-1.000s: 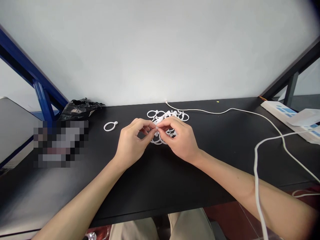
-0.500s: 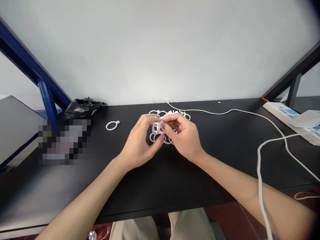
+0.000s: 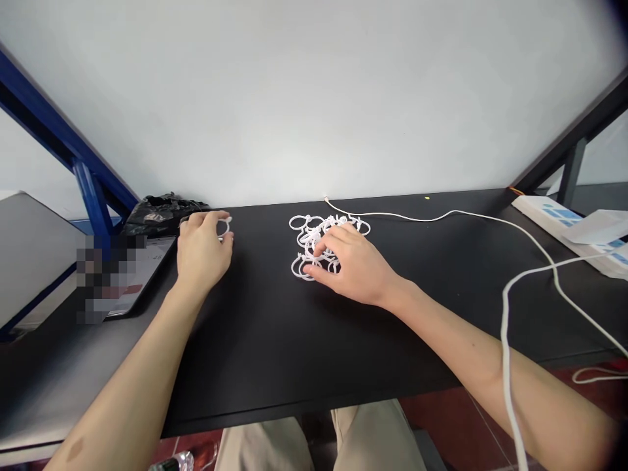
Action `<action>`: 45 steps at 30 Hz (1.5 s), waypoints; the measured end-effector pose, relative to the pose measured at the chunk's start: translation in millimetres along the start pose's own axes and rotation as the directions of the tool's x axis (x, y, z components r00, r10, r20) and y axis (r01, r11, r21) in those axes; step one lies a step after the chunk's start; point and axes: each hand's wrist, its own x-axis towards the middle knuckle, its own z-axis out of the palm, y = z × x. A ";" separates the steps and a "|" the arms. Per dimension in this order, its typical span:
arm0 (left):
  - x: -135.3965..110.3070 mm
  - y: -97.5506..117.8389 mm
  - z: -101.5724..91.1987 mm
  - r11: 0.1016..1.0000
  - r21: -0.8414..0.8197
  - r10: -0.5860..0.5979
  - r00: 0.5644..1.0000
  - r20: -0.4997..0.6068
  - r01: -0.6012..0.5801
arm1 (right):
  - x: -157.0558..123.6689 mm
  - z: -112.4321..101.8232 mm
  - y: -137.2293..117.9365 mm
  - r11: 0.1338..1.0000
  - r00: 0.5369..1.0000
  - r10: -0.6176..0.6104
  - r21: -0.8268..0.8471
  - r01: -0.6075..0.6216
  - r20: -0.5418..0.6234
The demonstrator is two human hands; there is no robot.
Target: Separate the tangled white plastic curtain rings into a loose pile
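Note:
My left hand [image 3: 203, 252] is off to the left, with its fingers curled round a white ring [image 3: 226, 227] that shows between the index finger and thumb. Much of that ring is hidden behind the hand. A tangled pile of white plastic rings with small knobs [image 3: 300, 267] lies on the black table. Over the pile's right side is my right hand [image 3: 356, 265]. Its thumb and index finger are parted at the pile's front, touching or just above the rings, and no ring is plainly gripped.
A white cable [image 3: 432, 218] runs along the back and loops across my right forearm. A phone-like device [image 3: 157, 261], partly blurred out, and a crumpled black bag [image 3: 161, 209] lie at left. A white-and-blue box [image 3: 564, 226] sits at right, below the rack's slanted posts.
My left hand has left the pile and moved left to where a single ring lay. My right hand stays over the pile, its fingers now spread apart.

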 end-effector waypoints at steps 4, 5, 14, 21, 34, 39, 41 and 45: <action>-3.1 -14.6 2.9 0.997 0.051 -0.060 0.997 0.039 0.058 | -2.4 0.9 2.2 0.995 0.997 -0.017 -0.096 0.024 0.071; -4.2 -14.4 4.8 0.997 0.057 -0.062 0.997 0.043 0.060 | -2.3 1.0 2.1 0.995 0.997 -0.026 -0.094 0.033 0.075; -16.2 43.3 5.9 0.960 -0.271 0.091 0.993 0.073 -0.068 | 1.4 6.2 -11.6 0.986 0.976 -0.162 -0.072 0.152 -0.148; -26.4 66.4 0.2 0.679 -0.690 0.056 0.920 0.389 0.251 | 1.2 15.5 -16.2 0.962 0.966 -0.247 -0.133 0.236 -0.071; -22.4 60.1 -0.4 0.322 -0.824 0.081 0.853 0.515 0.467 | -2.7 18.6 -13.9 0.972 0.973 -0.172 0.134 0.193 -0.154; -23.3 58.5 1.9 0.415 -0.839 0.022 0.918 0.396 0.352 | -0.4 15.7 -14.2 0.961 0.974 -0.042 0.258 0.100 -0.220; -24.7 59.8 2.0 0.508 -0.808 0.039 0.929 0.367 0.298 | -0.2 14.6 -14.6 0.948 0.973 0.006 0.311 0.067 -0.230; -28.4 64.1 1.8 0.636 -0.745 0.129 0.924 0.360 0.202 | -0.1 13.9 -16.4 0.927 0.978 0.013 0.370 0.067 -0.210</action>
